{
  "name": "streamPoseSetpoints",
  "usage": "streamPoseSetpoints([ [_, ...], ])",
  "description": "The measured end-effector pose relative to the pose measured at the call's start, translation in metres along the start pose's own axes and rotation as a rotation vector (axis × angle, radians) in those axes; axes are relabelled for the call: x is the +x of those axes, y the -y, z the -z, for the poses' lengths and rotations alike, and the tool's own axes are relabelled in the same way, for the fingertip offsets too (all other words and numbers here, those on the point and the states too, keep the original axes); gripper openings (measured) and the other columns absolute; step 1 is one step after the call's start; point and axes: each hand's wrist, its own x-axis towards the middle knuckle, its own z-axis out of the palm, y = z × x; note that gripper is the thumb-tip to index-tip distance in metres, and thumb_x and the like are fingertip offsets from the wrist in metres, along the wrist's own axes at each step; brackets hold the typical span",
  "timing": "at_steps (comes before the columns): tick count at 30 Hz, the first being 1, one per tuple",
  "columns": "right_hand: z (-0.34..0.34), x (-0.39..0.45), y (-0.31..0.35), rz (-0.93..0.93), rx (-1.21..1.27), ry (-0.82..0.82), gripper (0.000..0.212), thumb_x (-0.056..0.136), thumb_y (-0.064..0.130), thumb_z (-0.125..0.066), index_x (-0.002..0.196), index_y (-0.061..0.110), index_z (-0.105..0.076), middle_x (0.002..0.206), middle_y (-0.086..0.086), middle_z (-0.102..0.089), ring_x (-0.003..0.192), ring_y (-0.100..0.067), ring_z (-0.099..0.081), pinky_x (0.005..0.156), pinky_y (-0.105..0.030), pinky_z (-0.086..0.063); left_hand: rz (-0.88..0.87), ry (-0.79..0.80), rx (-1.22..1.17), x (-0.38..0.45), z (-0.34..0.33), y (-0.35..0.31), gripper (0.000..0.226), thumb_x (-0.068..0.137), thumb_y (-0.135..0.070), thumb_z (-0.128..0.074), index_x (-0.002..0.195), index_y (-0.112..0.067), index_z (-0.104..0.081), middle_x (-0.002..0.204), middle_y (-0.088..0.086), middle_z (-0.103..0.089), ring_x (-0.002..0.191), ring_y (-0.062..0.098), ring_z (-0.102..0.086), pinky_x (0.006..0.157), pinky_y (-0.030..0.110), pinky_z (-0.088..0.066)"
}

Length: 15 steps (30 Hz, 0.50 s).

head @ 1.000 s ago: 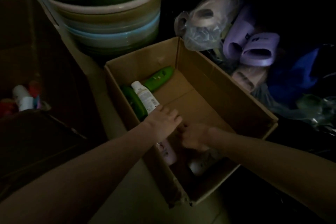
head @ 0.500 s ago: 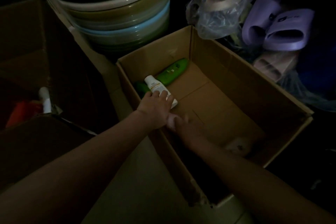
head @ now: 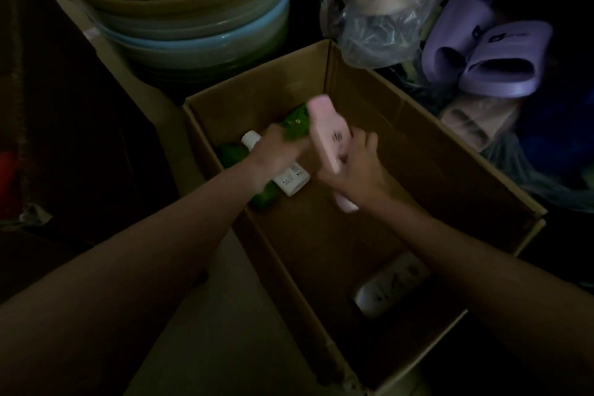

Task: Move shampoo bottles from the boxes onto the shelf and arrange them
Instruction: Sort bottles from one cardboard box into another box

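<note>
An open cardboard box stands on the floor. My right hand grips a pink bottle and holds it tilted above the box's middle. My left hand lies across a white bottle at the box's left wall; its fingers are blurred and dark. A bright green bottle lies just beyond those fingers. A darker green bottle lies under the white one. A pale bottle lies in the near right corner of the box.
Stacked basins stand behind the box on the left. A plastic bag and purple slippers lie to the right rear. A dark box stands at the left. Pale floor shows beside the near left wall.
My right hand has lifted the pink bottle off the box floor. My left hand stays over the white bottle. The view has shifted closer to the box.
</note>
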Motion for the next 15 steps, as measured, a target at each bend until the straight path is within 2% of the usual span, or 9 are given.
streamPoseSetpoints([
  [1,0.003,0.004,0.013,0.066,0.045,-0.034,0.084,0.07,0.03,-0.077,0.136,0.007,-0.029,0.13,-0.011,-0.031,0.108,-0.019,-0.042,0.079,-0.024,-0.04,0.013,0.041,-0.244,0.0,0.0,-0.009,0.05,0.093,-0.033,-0.051,0.137,-0.013,-0.037,0.127,0.005,-0.052,0.106,0.018,-0.055,0.079,0.028,-0.047],
  [2,0.006,0.008,0.028,0.129,0.097,-0.066,0.085,0.07,0.029,-0.077,0.137,0.007,-0.029,0.128,-0.011,-0.032,0.105,-0.015,-0.04,0.077,-0.02,-0.039,-0.033,0.056,-0.347,0.001,0.0,-0.017,0.048,0.093,-0.032,-0.052,0.136,-0.014,-0.04,0.125,0.004,-0.055,0.104,0.016,-0.056,0.079,0.028,-0.049],
  [4,0.008,0.014,0.059,0.188,0.228,-0.149,0.081,0.072,0.025,-0.076,0.137,0.004,-0.032,0.125,-0.012,-0.035,0.102,-0.01,-0.039,0.07,-0.007,-0.037,-0.193,-0.01,-0.367,-0.003,0.009,-0.033,0.051,0.086,-0.029,-0.061,0.132,-0.012,-0.047,0.123,0.008,-0.059,0.108,0.019,-0.058,0.091,0.037,-0.049],
  [5,0.01,0.017,0.075,0.205,0.296,-0.204,0.077,0.074,0.023,-0.075,0.136,0.004,-0.034,0.124,-0.012,-0.037,0.101,-0.011,-0.041,0.068,-0.005,-0.036,-0.271,-0.082,-0.357,-0.004,0.019,-0.041,0.054,0.081,-0.029,-0.067,0.128,-0.009,-0.05,0.121,0.011,-0.061,0.109,0.021,-0.058,0.094,0.041,-0.048],
  [8,0.022,0.024,0.122,0.311,0.447,-0.329,0.066,0.08,0.041,-0.059,0.135,0.007,-0.042,0.115,-0.009,-0.046,0.1,-0.013,-0.048,0.074,-0.012,-0.04,-0.451,-0.265,-0.266,-0.009,0.068,-0.069,0.049,0.084,-0.025,-0.066,0.126,-0.003,-0.051,0.12,0.013,-0.06,0.108,0.02,-0.059,0.094,0.036,-0.05],
  [9,0.026,0.026,0.137,0.351,0.501,-0.346,0.064,0.081,0.048,-0.05,0.131,0.007,-0.047,0.111,-0.008,-0.048,0.098,-0.014,-0.051,0.081,-0.023,-0.047,-0.521,-0.327,-0.187,-0.015,0.091,-0.079,0.048,0.088,-0.024,-0.062,0.128,-0.003,-0.048,0.121,0.01,-0.059,0.106,0.016,-0.059,0.089,0.03,-0.053],
  [11,0.031,0.029,0.168,0.396,0.598,-0.368,0.055,0.084,0.048,-0.041,0.113,0.006,-0.06,0.096,0.001,-0.048,0.089,-0.015,-0.054,0.082,-0.043,-0.051,-0.659,-0.457,0.074,-0.038,0.142,-0.096,0.047,0.092,-0.031,-0.055,0.13,-0.006,-0.042,0.122,0.003,-0.056,0.104,0.009,-0.056,0.076,0.014,-0.051],
  [13,0.03,0.029,0.204,0.432,0.637,-0.366,0.034,0.089,0.033,-0.045,0.094,0.005,-0.065,0.085,0.008,-0.044,0.079,-0.012,-0.052,0.078,-0.04,-0.05,-0.722,-0.616,0.425,-0.069,0.188,-0.099,0.043,0.096,-0.038,-0.045,0.128,-0.009,-0.043,0.117,0.003,-0.057,0.105,0.013,-0.057,0.069,0.017,-0.044],
  [15,0.024,0.025,0.248,0.512,0.625,-0.407,0.019,0.086,0.018,-0.05,0.087,0.005,-0.064,0.084,0.0,-0.049,0.074,-0.011,-0.05,0.075,-0.028,-0.044,-0.664,-0.826,0.723,-0.096,0.227,-0.087,0.047,0.097,-0.042,-0.04,0.13,-0.008,-0.041,0.116,0.011,-0.057,0.107,0.025,-0.056,0.07,0.027,-0.035],
])
